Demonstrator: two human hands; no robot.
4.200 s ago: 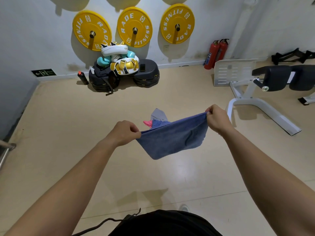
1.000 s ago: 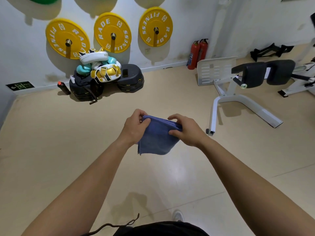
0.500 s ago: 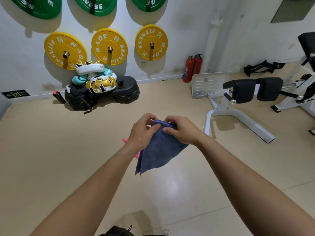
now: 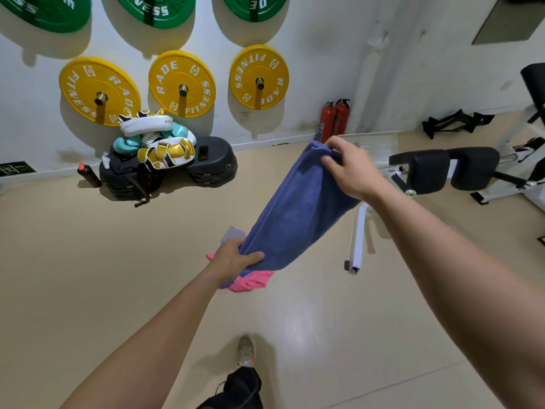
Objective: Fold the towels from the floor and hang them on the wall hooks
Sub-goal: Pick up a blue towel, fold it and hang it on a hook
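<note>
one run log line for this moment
stage: folding | left hand: grips blue towel low end | right hand: grips high end | pink towel, grey towel: on floor

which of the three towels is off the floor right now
The blue towel, stretched between the left hand and right hand. The pink towel and grey towel lie on the floor behind it.

1. The only camera sits on my head, wide-angle, tilted forward and down.
2. It faces the white wall (image 4: 324, 39) with the yellow plates (image 4: 182, 84) across the upper left of the frame; the floor (image 4: 88, 261) fills the lower half.
3. My forearms run in from the bottom corners, close to the lens; my shoe (image 4: 245, 351) shows at bottom centre.
4. There is no second view to share anything with.
</note>
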